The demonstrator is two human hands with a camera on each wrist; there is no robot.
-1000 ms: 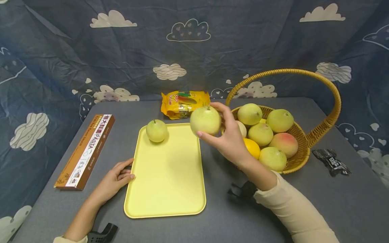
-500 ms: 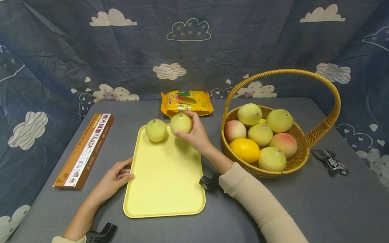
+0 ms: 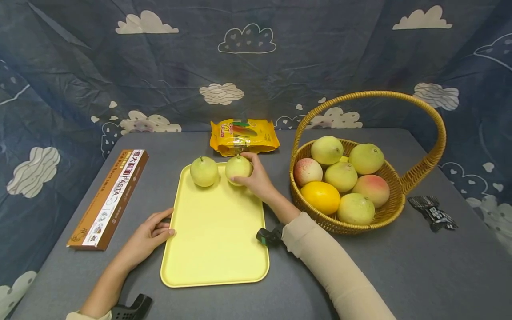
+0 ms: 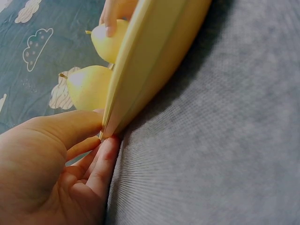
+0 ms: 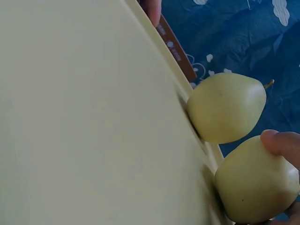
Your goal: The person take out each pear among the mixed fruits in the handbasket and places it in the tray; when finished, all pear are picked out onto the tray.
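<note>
My right hand (image 3: 256,178) holds a pale green pear (image 3: 237,167) at the far end of the yellow tray (image 3: 216,240). In the right wrist view the thumb lies on that pear (image 5: 255,183), whose underside is right at the tray surface. A second pear (image 3: 204,171) stands beside it at the far left corner of the tray, stem up. My left hand (image 3: 148,238) is at the tray's left edge. In the left wrist view its fingertips grip the tray rim (image 4: 115,89), thumb and fingers close together there.
A wicker basket (image 3: 400,213) with a tall handle, holding several pears, two peaches and a yellow fruit (image 3: 321,198), stands right of the tray. A yellow packet (image 3: 245,135) lies behind it, a pasta box (image 3: 108,200) to the left. A black wrapped packet (image 3: 434,213) lies far right.
My right hand has carried the pear left from beside the basket and lowered it onto the tray's far end, next to the other pear. The left hand has stayed at the tray edge.
</note>
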